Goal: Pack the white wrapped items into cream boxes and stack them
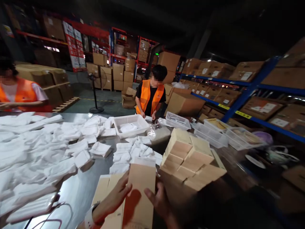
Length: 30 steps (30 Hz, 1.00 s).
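A tan cardboard box (140, 187) with a pale strip at its far end is held between my two hands, its long face toward me. My left hand (122, 190), with a pale band on the wrist, grips the left edge, thumb lying on the face. My right hand (159, 198) closes on the right edge, its thumb also at the face and its other fingers mostly hidden. More flat tan cardboard (111, 202) lies under and left of my left forearm. Just past the box sit folded white cloth pieces (122, 156).
Stacked small tan boxes (190, 152) stand at the right. A wide heap of white cloths (43, 143) covers the table's left side. White plastic baskets (130, 124) line the back. A co-worker in an orange vest (150, 95) stands across; another person (22, 92) is at left.
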Tool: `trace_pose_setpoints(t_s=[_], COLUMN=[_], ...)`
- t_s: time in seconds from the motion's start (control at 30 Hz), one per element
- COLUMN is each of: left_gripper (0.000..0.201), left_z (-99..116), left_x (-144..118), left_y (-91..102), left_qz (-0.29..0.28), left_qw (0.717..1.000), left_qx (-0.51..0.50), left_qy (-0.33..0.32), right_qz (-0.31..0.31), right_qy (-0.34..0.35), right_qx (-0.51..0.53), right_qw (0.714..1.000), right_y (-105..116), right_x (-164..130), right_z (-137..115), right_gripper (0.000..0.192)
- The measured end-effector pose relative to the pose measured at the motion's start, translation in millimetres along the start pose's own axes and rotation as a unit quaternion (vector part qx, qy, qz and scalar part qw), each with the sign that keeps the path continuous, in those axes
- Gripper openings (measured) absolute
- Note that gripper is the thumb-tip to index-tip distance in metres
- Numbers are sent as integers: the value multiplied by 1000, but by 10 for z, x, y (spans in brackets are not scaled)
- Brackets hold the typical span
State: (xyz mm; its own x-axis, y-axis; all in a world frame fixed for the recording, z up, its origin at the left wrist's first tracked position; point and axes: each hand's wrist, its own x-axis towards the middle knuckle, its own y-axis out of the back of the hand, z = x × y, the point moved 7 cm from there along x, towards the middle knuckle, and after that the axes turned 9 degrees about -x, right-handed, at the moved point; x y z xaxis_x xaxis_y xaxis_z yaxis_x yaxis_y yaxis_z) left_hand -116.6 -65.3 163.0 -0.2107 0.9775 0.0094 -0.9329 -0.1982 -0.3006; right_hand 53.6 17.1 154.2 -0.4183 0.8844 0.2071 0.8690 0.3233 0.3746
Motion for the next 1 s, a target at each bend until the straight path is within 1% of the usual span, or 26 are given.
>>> trace_pose_setpoints(t_s=[0.03,0.07,0.1,0.17,0.2,0.27,0.3,0.33,0.37,0.43,0.47,0.5,0.57,0.6,0.63,0.7,0.77,0.8,0.87,0.93,1.0], left_gripper=[53,50,48,46,46,55,62,65,63,45,37,33,35,38,41,49,52,53,55,53,48], left_z=[-33,-84,-152,-296,-352,-432,-461,-491,-521,-588,-623,-661,-738,-772,-799,-819,-783,-743,-624,-494,-403], left_x=[41,77,107,139,141,137,142,151,162,184,196,209,227,232,234,232,224,218,201,166,118], left_y=[25,27,14,-14,-16,-15,-30,-60,-96,-162,-183,-201,-230,-243,-251,-254,-270,-297,-393,-503,-589], left_qz=[37,62,77,98,108,112,95,66,37,0,0,8,33,46,60,90,111,111,89,59,36], left_qw=[999,998,997,994,992,990,991,992,991,984,981,978,975,975,975,975,976,977,983,989,995], left_qx=[8,3,-12,-50,-63,-85,-97,-109,-121,-149,-160,-170,-179,-181,-181,-172,-158,-151,-140,-130,-91], left_qy=[-10,-17,-19,-20,-23,-19,-6,16,43,94,110,120,124,122,118,109,103,98,79,50,21], right_qz=[-2,6,29,104,139,182,187,184,177,152,137,120,93,90,99,139,166,163,139,136,156], right_qy=[-50,-84,-96,-73,-53,-39,-47,-58,-70,-87,-91,-91,-79,-69,-55,-17,36,63,121,182,228], right_qx=[32,58,80,111,119,129,137,150,165,177,172,163,130,112,87,19,-63,-96,-164,-250,-338], right_qw=[998,995,992,986,982,974,972,970,968,969,971,975,984,987,990,990,983,980,969,941,900], right_y=[-38,-76,-99,-86,-65,-23,-10,-4,-2,-16,-31,-49,-69,-54,-12,127,248,272,253,205,171], right_x=[-8,-8,5,43,55,54,45,30,11,-30,-47,-59,-65,-62,-57,-54,-64,-72,-98,-150,-212], right_z=[58,96,110,102,104,177,245,320,396,516,557,583,592,576,537,382,116,-40,-365,-667,-884], right_gripper=[47,47,46,39,41,49,51,53,55,56,57,57,55,54,52,46,35,30,22,23,28])
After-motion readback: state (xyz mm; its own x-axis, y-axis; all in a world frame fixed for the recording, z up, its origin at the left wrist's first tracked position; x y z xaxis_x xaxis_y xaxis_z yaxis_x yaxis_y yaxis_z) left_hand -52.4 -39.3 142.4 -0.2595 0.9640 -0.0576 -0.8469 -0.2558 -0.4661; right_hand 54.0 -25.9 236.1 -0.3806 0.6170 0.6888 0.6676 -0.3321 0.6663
